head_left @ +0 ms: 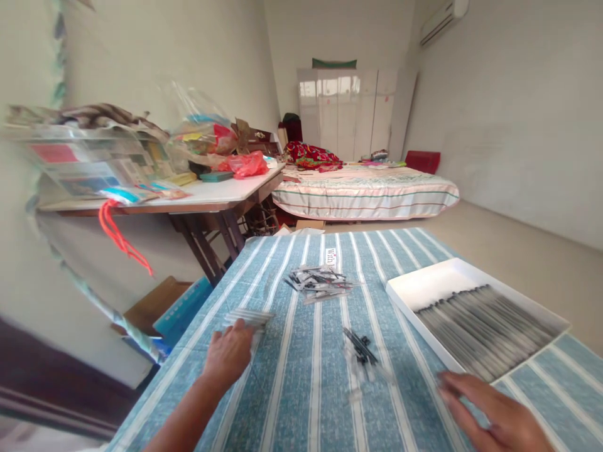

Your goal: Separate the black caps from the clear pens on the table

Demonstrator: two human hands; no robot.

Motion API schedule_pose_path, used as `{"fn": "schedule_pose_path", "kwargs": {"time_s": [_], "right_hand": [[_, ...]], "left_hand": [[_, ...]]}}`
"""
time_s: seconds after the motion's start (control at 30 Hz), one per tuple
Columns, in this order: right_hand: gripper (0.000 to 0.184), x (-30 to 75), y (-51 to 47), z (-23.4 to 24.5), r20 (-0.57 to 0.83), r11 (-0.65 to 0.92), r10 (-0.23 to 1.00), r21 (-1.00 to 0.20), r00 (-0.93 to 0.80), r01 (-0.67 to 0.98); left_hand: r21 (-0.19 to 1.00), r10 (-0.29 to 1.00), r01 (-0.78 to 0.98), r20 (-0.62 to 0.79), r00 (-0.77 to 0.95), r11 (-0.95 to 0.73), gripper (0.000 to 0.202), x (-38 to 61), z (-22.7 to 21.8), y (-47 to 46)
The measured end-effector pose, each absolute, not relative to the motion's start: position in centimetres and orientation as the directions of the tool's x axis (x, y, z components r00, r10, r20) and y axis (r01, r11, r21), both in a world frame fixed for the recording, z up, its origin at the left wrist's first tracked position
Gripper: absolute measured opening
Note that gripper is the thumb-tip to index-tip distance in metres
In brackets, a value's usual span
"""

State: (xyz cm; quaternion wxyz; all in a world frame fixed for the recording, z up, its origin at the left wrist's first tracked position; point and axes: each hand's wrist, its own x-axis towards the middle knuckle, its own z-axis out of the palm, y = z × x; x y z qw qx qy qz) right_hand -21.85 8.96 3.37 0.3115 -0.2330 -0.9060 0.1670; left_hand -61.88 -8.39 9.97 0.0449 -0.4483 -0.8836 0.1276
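Note:
At the left of the striped cloth, my left hand (230, 348) has its fingers curled down on a few slim clear tubes (252, 316), blurred at the fingertips. My right hand (490, 411) hovers by the near edge of a white box (424, 333), thumb and forefinger apart, with nothing visible between them. Inside that box lie many slender pens (485, 326) in a row, greyish with dark ends. Between my hands is a small pile of short black parts (362, 346) with clear pieces. Farther back sits a heap of small clear packets with dark contents (320, 282).
A blue striped tablecloth (292, 376) covers the table. To the left, a side table (207, 194) bears plastic bags and boxes, with an orange cord (122, 242) hanging off. A bed (367, 194) stands beyond the far edge.

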Motion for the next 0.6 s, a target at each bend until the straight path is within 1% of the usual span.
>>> {"fn": "schedule_pose_path", "kwargs": {"time_s": [0.03,0.1,0.2,0.23,0.27,0.3,0.33,0.43,0.5,0.53,0.6], "right_hand": [[0.024,-24.1,8.4,4.6,0.434,0.846,0.501,-0.428,-0.749,0.318],[0.021,-28.4,7.4,6.5,0.279,0.820,0.533,-0.402,-0.799,0.406],[0.020,-32.9,6.7,7.6,0.077,0.782,0.600,-0.264,-0.796,0.564],[0.021,-33.8,6.6,7.7,0.030,0.774,0.614,-0.220,-0.789,0.594],[0.021,-34.5,6.7,7.6,-0.008,0.767,0.625,-0.178,-0.781,0.616],[0.023,-34.9,6.8,7.4,-0.033,0.762,0.633,-0.147,-0.773,0.630],[0.025,-35.1,7.0,7.2,-0.050,0.756,0.641,-0.128,-0.766,0.641],[0.027,-35.3,7.8,7.0,-0.073,0.738,0.660,-0.125,-0.748,0.663],[0.024,-35.2,8.5,7.0,-0.085,0.726,0.668,-0.140,-0.739,0.673],[0.022,-35.0,8.9,7.1,-0.086,0.722,0.671,-0.149,-0.736,0.676],[0.021,-34.7,9.7,7.0,-0.071,0.714,0.672,-0.204,-0.737,0.670]], "left_hand": [[-0.266,0.799,0.776,-0.031,-0.600,0.572,0.034,-61.8,9.8,-8.2],[-0.265,0.794,0.768,-0.019,-0.608,0.582,0.033,-61.5,9.6,-8.1],[-0.259,0.799,0.771,0.006,-0.601,0.582,0.031,-60.0,9.5,-8.1],[-0.232,0.809,0.784,0.021,-0.588,0.576,0.030,-59.3,9.5,-8.0],[-0.180,0.823,0.807,0.037,-0.566,0.563,0.029,-58.5,9.4,-7.9],[-0.100,0.842,0.836,0.056,-0.537,0.540,0.026,-57.6,9.4,-7.7],[0.004,0.859,0.862,0.082,-0.506,0.507,0.023,-56.7,9.3,-7.4],[0.362,0.895,0.869,0.161,-0.416,0.338,0.017,-53.8,8.9,-6.0],[0.561,0.906,0.799,0.187,-0.380,0.219,0.015,-52.2,8.5,-4.9],[0.640,0.911,0.748,0.184,-0.370,0.174,0.015,-51.5,8.3,-4.5],[0.759,0.919,0.639,0.154,-0.363,0.125,0.014,-50.6,7.7,-3.7]]}}
